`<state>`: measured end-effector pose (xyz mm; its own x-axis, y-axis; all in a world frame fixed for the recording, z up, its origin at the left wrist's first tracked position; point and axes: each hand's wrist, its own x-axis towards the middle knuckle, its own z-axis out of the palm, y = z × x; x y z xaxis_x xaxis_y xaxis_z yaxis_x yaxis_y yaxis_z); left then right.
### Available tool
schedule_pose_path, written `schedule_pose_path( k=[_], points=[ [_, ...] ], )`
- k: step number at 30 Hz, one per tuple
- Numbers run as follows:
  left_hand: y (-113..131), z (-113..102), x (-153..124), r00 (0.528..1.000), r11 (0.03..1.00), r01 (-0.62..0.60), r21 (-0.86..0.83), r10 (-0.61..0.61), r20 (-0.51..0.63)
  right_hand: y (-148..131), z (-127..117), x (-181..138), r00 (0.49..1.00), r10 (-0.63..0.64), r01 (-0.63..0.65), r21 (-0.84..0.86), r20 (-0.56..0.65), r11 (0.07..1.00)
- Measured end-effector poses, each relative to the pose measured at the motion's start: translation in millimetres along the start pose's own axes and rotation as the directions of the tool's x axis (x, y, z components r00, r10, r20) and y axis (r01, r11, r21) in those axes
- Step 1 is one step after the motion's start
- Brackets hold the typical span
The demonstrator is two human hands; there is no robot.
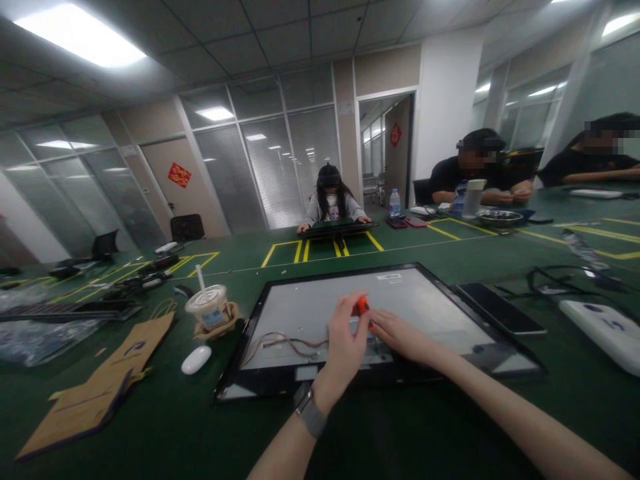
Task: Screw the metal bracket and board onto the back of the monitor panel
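A large flat display panel (305, 300) with a grey back and black frame lies on the green table in front of me. Over its near middle, my left hand (346, 333), with a watch on the wrist, is closed round an orange-and-black screwdriver (363, 305). My right hand (397, 331) comes in from the right, its fingertips pinched at the screwdriver's lower part. The tool's tip is hidden by my fingers. Thin wires (295, 340) run across the panel left of my hands, towards a small part beneath them.
Left of the panel are a drink cup (213, 307) in a cardboard holder, a white oval case (197, 360) and a paper bag (115, 373). To the right lie a black phone (500, 309) and a white device (603, 327). Several people sit across the table.
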<state>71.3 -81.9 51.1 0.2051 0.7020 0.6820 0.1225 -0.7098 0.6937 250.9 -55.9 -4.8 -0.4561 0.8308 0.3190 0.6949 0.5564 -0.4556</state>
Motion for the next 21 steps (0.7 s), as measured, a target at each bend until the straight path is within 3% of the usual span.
schedule_pose_path(
  k=[4, 7, 10, 14, 18, 21],
  points=[
    [2, -8, 5, 0.988, 0.998, 0.022, -0.062, -0.012, 0.153, 1, 1, 0, 1.0, 0.005, -0.005, 0.013, 0.008, 1.0],
    [0, -11, 8, 0.988, 0.992, 0.05, -0.117, -0.032, 0.152, 0, -1, -1, 1.0, 0.013, -0.013, 0.004, 0.013, 1.0],
    [-1, -18, 13, 0.995, 0.978, 0.077, -0.193, -0.064, 0.072, -1, -2, -2, 0.998, 0.052, -0.051, -0.022, 0.023, 0.998],
    [-2, -36, 19, 0.983, 0.969, 0.115, -0.217, -0.143, -0.119, -2, -2, -3, 0.995, 0.098, -0.097, -0.035, 0.035, 0.995],
    [-10, -53, 18, 0.96, 0.992, 0.125, -0.032, -0.129, -0.249, -1, -2, -2, 0.992, 0.12, -0.118, -0.044, 0.043, 0.992],
    [-18, -55, 16, 0.966, 0.991, 0.079, 0.109, -0.049, -0.253, -1, -2, -2, 0.992, 0.119, -0.116, -0.051, 0.049, 0.992]
  ],
)
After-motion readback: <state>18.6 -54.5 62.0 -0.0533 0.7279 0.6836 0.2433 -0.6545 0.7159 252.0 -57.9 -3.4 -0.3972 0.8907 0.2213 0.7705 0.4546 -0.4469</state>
